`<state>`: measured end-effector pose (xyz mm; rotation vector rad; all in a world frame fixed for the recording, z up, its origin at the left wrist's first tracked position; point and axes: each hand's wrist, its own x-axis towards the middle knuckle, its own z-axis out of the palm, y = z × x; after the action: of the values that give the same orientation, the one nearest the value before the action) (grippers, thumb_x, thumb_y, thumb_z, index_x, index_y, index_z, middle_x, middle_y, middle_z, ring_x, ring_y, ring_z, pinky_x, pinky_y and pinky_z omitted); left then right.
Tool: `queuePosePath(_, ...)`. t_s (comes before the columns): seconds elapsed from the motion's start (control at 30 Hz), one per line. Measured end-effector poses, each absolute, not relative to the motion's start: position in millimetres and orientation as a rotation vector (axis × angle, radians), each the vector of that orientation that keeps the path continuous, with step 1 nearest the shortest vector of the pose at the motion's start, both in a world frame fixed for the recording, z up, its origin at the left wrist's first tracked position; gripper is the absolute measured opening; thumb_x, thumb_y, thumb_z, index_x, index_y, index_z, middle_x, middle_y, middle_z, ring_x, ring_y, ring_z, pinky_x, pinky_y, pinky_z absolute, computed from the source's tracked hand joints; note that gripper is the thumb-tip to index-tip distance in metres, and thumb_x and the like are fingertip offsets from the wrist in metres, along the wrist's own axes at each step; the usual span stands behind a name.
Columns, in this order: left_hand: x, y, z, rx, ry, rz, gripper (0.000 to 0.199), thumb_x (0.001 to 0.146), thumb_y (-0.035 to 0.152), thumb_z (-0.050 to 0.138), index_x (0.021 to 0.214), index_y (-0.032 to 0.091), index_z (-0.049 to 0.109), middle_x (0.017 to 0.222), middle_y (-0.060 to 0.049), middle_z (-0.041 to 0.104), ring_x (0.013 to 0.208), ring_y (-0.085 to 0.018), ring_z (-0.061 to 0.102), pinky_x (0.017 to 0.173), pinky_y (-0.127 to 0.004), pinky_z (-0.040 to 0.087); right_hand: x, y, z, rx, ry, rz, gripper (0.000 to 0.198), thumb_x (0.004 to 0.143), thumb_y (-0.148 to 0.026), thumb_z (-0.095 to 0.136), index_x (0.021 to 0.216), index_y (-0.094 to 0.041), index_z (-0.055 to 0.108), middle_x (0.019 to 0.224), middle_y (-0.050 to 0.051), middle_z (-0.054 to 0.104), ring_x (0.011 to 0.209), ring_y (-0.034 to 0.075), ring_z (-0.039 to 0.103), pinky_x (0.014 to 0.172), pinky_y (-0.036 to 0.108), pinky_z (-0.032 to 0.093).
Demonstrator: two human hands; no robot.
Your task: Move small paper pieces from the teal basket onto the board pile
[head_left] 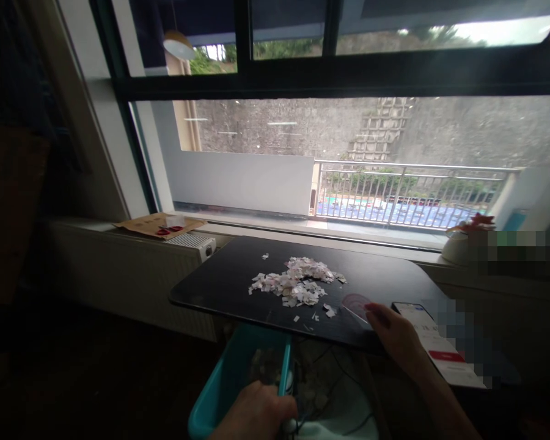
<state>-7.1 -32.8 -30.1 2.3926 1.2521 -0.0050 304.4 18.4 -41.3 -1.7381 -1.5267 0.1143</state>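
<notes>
My left hand (pixel 261 408) is closed on the rim of a teal plastic bin (pixel 215 382), which stands below the front edge of a black tabletop (pixel 371 266). What lies inside the bin is dim and hard to make out. Over the table's front right part, my right hand (pixel 398 335) pinches a thin, see-through plastic piece with a rounded edge (pixel 355 304). To the left of that piece a loose heap of small torn white paper scraps (pixel 297 284) covers the middle of the table. A few stray scraps (pixel 329 310) lie close to the plastic piece.
A lit phone or tablet (pixel 444 342) rests at the table's right side. Red-handled scissors (pixel 168 230) lie on brown paper (pixel 140 225) on the sill, beside a radiator (pixel 174 275). A white pot (pixel 456 247) stands right of the table. Dark cables hang below.
</notes>
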Motion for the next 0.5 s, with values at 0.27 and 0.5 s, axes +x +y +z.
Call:
queuePosePath(0.27,-5,-34,-25,2.383,1.245,-0.044,0.017,0.081,0.038,0.063,0.088,0.023,0.065,0.098,-0.004,0.066,0.092,-0.026,0.058,0.083,-0.032,0.04,272,-9,-51,-1.599,-1.549,0.245,0.031,0.085,-0.04,0.05,0.098,-0.021,0.07,0.093,0.007,0.075,0.08,0.022,0.07,0.07,0.029,0.054)
queuePosePath(0.5,-6,-32,-31,2.394,1.203,-0.018,0.017,0.082,0.039,0.062,0.089,0.023,0.064,0.098,-0.004,0.065,0.092,-0.027,0.058,0.082,-0.032,0.04,278,1,-41,-1.699,-1.515,0.16,0.032,0.084,-0.039,0.05,0.1,-0.019,0.07,0.092,0.008,0.075,0.08,0.024,0.07,0.071,0.033,0.053)
